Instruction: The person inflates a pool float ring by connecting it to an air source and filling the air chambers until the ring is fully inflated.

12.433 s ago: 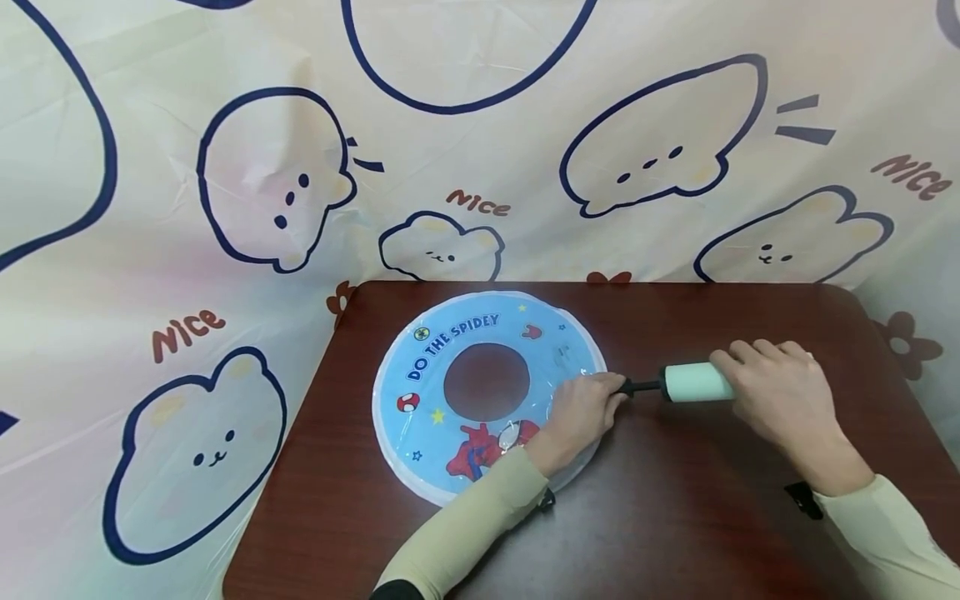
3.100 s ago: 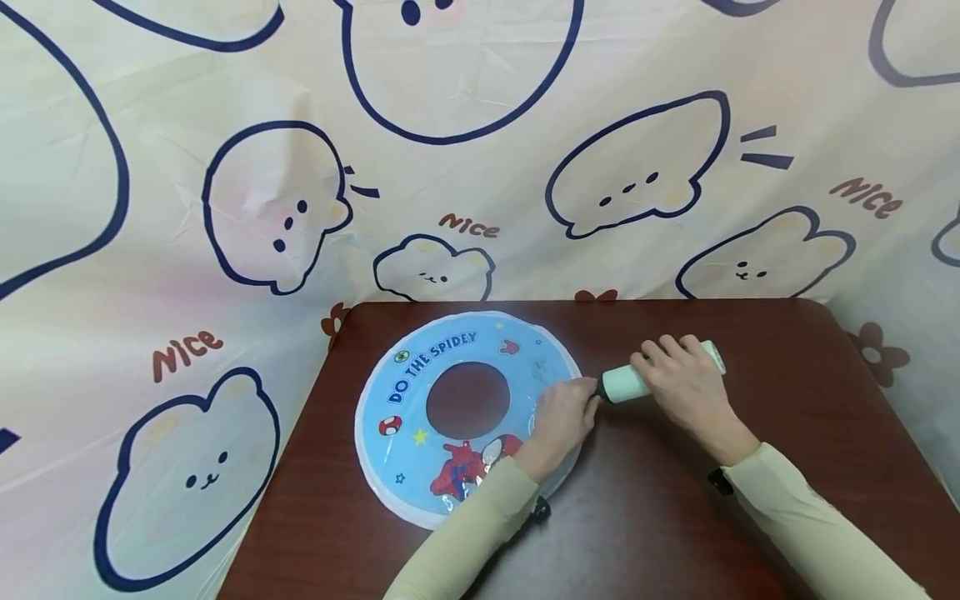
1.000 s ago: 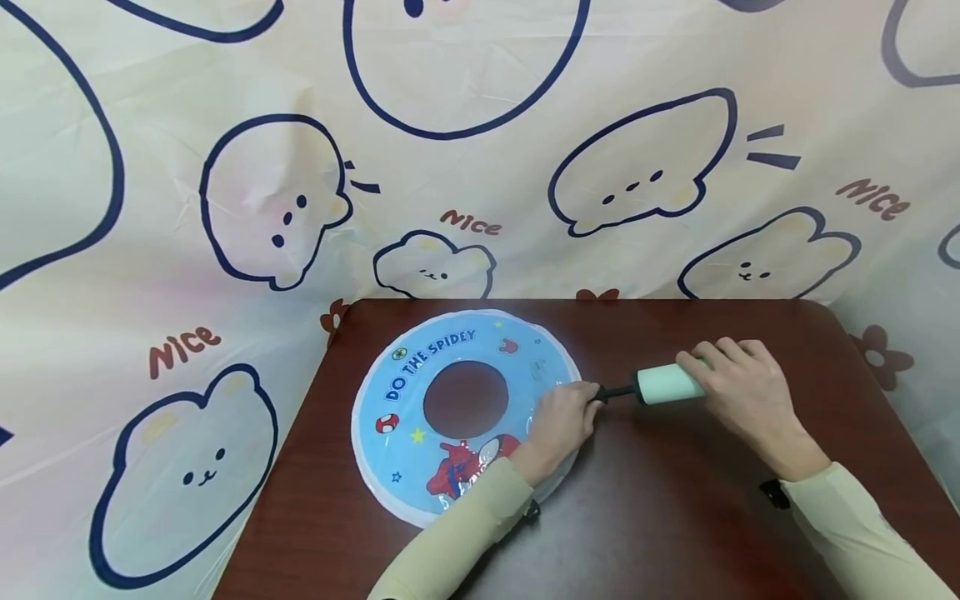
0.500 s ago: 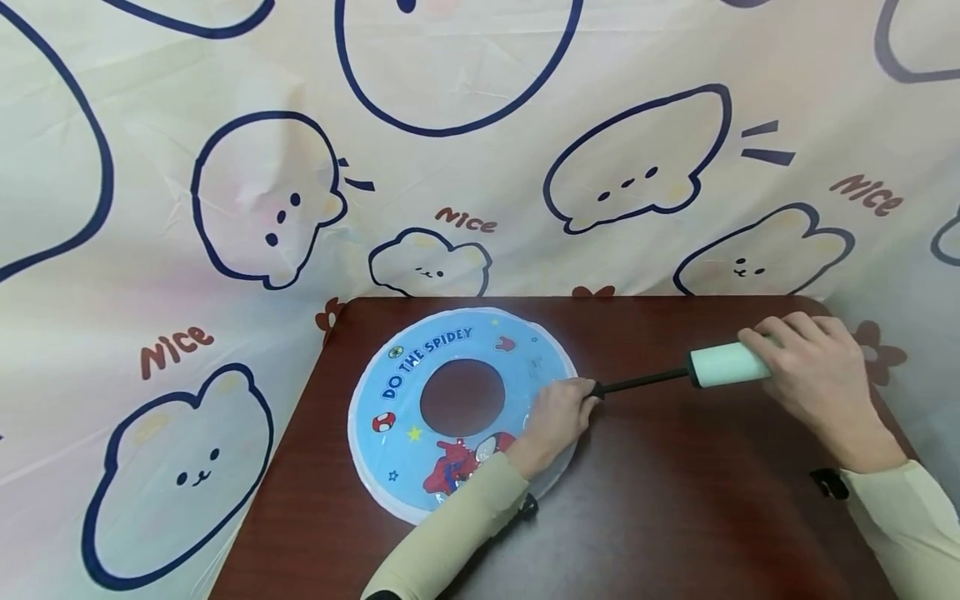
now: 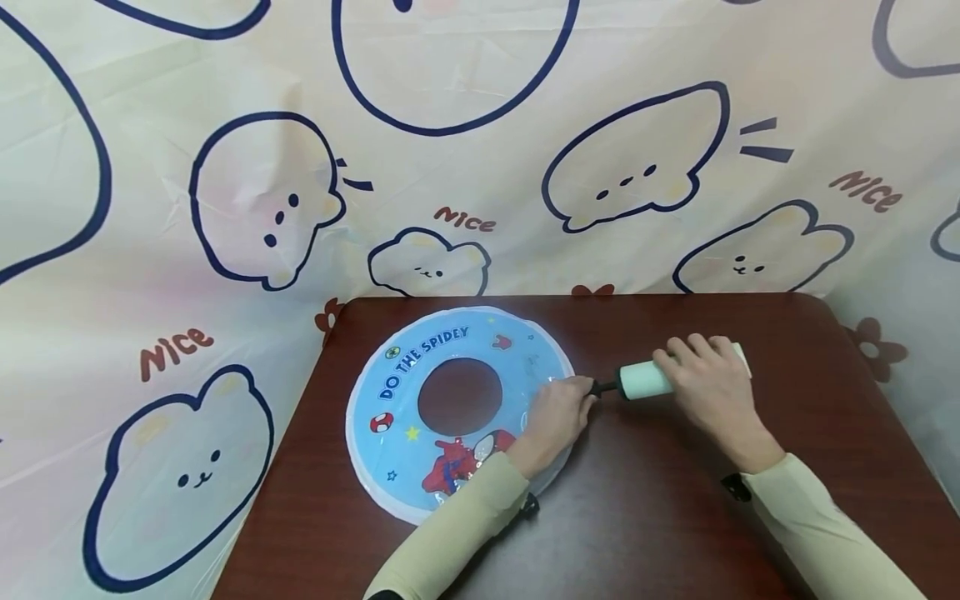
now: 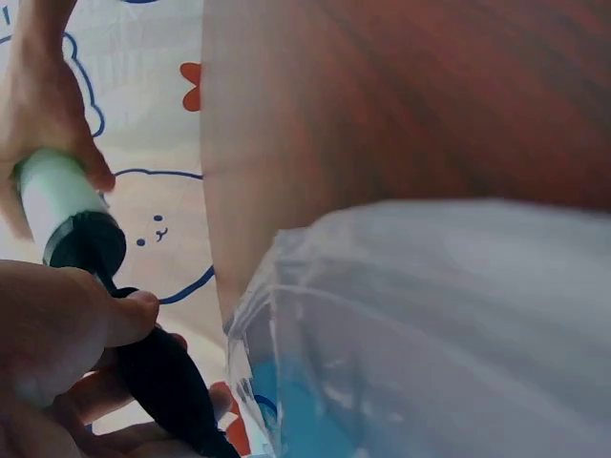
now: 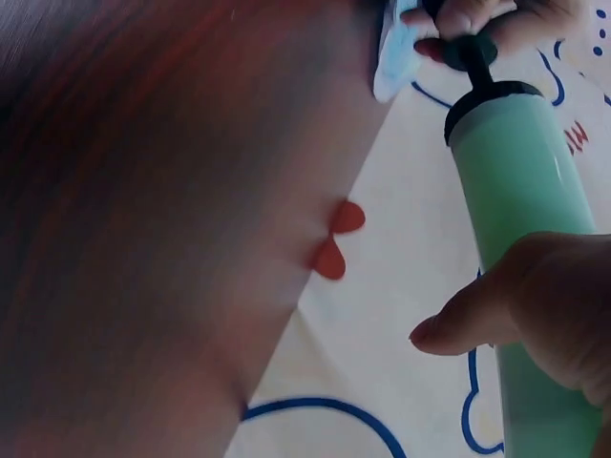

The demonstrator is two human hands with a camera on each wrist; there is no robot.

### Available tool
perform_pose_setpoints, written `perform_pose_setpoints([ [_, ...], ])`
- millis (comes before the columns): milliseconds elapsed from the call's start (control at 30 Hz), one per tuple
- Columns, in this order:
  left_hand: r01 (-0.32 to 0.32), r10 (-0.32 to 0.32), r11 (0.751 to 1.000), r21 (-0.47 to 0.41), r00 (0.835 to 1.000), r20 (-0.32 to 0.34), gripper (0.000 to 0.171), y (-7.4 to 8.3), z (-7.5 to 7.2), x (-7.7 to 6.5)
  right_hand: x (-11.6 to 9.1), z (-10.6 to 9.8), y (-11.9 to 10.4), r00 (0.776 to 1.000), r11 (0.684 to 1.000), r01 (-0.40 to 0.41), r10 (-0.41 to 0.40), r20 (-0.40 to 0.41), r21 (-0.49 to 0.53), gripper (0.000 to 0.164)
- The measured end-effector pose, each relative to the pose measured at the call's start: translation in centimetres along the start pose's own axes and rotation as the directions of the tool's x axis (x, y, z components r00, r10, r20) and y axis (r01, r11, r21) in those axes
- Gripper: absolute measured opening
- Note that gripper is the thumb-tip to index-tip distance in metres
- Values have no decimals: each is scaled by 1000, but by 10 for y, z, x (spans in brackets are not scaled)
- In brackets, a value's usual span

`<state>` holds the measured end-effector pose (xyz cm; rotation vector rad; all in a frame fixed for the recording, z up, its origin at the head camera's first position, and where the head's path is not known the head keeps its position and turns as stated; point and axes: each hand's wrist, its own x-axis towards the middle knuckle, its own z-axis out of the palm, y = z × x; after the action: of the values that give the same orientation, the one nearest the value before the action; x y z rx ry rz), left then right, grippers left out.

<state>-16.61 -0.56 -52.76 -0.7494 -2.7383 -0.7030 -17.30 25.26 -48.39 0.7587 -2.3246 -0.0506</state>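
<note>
A blue swim ring with a white rim and cartoon print lies on the table, its round middle open to the wood. My left hand reaches over the ring's right side and grips the black handle of a hand pump. The pump's mint-green barrel is held in my right hand, fingers curled round it, in line with the left hand. A short stretch of black rod shows between handle and barrel. The ring's edge is close beside the handle in the left wrist view.
The dark brown wooden table runs back to a cream cloth backdrop printed with blue-outlined cartoon animals. Both forearms have pale green sleeves, with a small black device under the right wrist.
My right hand has moved the barrel right, drawing out a long rod, then back left, so the rod is now short. My left hand keeps its grip beside the ring.
</note>
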Motion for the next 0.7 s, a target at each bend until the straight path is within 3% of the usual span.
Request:
perform_pose_setpoints([
  [233,-10,10,999,34,1000,-5,10,-1,2,-1,5,16,-17,1000,1000,6,-7,12,11,23],
  [433,12,-13,999,45,1000,23,10,0,1,-2,6,26,-27,999,1000,-8,7,34,28,33],
  [700,-11,11,1000,-3,1000,20,13,-1,-3,0,-3,19,-12,999,999,-33,33,1,36,37],
])
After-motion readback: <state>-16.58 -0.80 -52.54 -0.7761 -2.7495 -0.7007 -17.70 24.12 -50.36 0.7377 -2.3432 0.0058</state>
